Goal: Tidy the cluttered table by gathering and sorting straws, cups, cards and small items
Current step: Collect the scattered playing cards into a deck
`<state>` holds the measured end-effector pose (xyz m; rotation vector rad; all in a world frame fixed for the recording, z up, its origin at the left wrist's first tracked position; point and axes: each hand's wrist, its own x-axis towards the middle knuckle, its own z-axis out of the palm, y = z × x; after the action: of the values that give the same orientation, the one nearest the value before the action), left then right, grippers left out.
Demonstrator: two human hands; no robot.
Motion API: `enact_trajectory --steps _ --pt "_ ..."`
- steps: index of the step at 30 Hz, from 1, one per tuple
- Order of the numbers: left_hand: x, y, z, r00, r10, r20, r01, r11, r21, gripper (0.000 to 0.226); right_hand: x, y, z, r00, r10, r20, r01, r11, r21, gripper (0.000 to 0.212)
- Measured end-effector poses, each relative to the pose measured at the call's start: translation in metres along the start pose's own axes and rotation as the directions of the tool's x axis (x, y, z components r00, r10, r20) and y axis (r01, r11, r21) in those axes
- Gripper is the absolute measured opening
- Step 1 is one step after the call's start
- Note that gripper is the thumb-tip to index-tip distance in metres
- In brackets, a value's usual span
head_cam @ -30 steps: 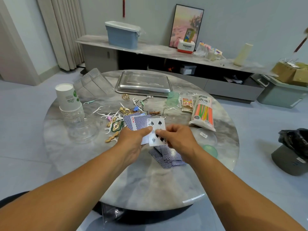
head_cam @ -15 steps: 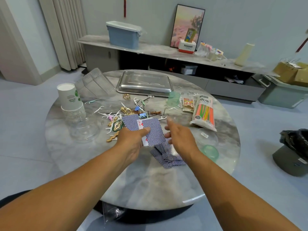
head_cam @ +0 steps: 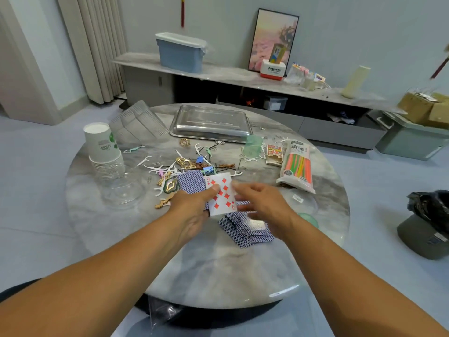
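Note:
My left hand point(head_cam: 192, 210) grips a small fan of playing cards point(head_cam: 222, 193); a nine of diamonds faces up on top, with blue-backed cards behind it. My right hand point(head_cam: 262, 205) hovers just right of the fan, blurred, fingers spread and holding nothing. Under it a loose pile of blue-backed cards point(head_cam: 245, 231) lies on the round marble table point(head_cam: 218, 276). A bag of coloured straws point(head_cam: 297, 165) lies to the right. Stacked paper cups point(head_cam: 102, 145) stand at the left. Floss picks, hair clips and pins point(head_cam: 179, 166) are scattered in the middle.
A steel tray point(head_cam: 210, 124) lies at the table's far side, clear plastic boxes point(head_cam: 137, 121) to its left. A clear bowl point(head_cam: 121, 188) sits by the cups, a green lid point(head_cam: 309, 218) near the right edge. A black-bagged bin point(head_cam: 427, 222) stands on the floor to the right.
A second ago both hands held a spade card face up. A blue-backed card then covered the fan, and now a nine of diamonds lies on top while my right hand has drawn slightly away.

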<state>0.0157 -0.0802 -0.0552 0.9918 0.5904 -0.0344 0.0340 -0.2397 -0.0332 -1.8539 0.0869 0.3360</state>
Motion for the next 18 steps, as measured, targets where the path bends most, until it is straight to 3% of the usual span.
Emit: enact_trajectory --steps 1,3,4,5,6,7,9,10,11,12,13,14,15,16,18 --pt "-0.001 0.000 0.001 1.000 -0.004 0.022 0.004 1.000 0.000 0.032 -0.002 -0.001 0.006 0.997 -0.011 0.072 0.008 0.999 0.046 0.016" --pt "-0.002 0.001 0.003 0.998 -0.041 0.041 0.043 0.998 -0.044 0.028 -0.002 -0.001 0.012 0.996 -0.083 -0.038 0.086 0.994 0.066 0.006" --pt "-0.002 0.002 0.003 0.996 -0.073 0.056 0.077 0.994 -0.079 0.024 0.000 0.000 0.009 0.974 -0.143 -0.174 0.139 0.990 -0.034 0.006" --pt "-0.002 0.003 0.003 0.993 -0.100 0.069 0.107 0.987 -0.116 0.020 0.003 0.003 0.004 0.927 -0.248 -0.282 0.171 0.947 -0.272 0.011" --pt "-0.001 0.004 0.003 0.991 -0.113 0.073 0.122 0.983 -0.136 0.017 0.006 0.008 -0.003 0.884 -0.358 -0.300 0.144 0.820 -0.554 0.017" --pt "0.000 0.005 0.002 0.992 -0.106 0.061 0.113 0.986 -0.126 0.017 0.007 0.011 -0.007 0.873 -0.428 -0.233 0.086 0.606 -0.791 0.020" --pt "0.000 0.003 0.001 0.996 -0.070 0.052 0.073 0.995 -0.066 0.021 0.003 0.017 -0.007 0.933 -0.360 -0.024 0.052 0.200 -0.978 0.028" --pt "-0.001 0.002 0.002 0.997 -0.052 0.057 0.053 0.998 -0.032 0.022 0.003 0.022 -0.003 0.956 -0.292 0.032 0.073 0.130 -0.989 0.033" --pt "0.000 0.001 0.001 0.998 -0.031 0.057 0.031 1.000 0.005 0.019 0.001 0.023 0.002 0.972 -0.234 0.032 0.077 0.186 -0.980 0.041" --pt "0.000 -0.001 0.000 0.999 -0.010 0.048 0.008 0.999 0.037 0.018 -0.001 0.020 0.005 0.981 -0.191 -0.027 0.054 0.405 -0.913 0.054" --pt "-0.001 -0.001 -0.001 0.999 0.018 0.029 -0.020 0.997 0.072 0.023 0.000 0.016 0.007 0.984 -0.155 -0.088 0.043 0.687 -0.726 0.064" --pt "-0.001 -0.002 -0.002 0.999 0.045 0.011 -0.046 0.994 0.104 0.032 0.002 0.011 0.009 0.989 -0.117 -0.095 0.061 0.888 -0.455 0.066" --pt "-0.002 -0.002 -0.002 0.997 0.073 0.006 -0.073 0.986 0.149 0.038 0.001 0.006 0.012 0.996 -0.072 -0.050 0.060 0.978 -0.199 0.058" --pt "-0.004 -0.002 -0.002 0.995 0.097 0.014 -0.098 0.974 0.203 0.040 0.001 0.004 0.014 0.999 -0.044 0.004 0.044 0.999 -0.029 0.046" --pt "-0.008 -0.003 -0.001 0.988 0.142 0.055 -0.153 0.936 0.318 0.039 0.002 0.004 0.016 0.997 -0.038 0.068 0.031 0.993 0.112 0.028"
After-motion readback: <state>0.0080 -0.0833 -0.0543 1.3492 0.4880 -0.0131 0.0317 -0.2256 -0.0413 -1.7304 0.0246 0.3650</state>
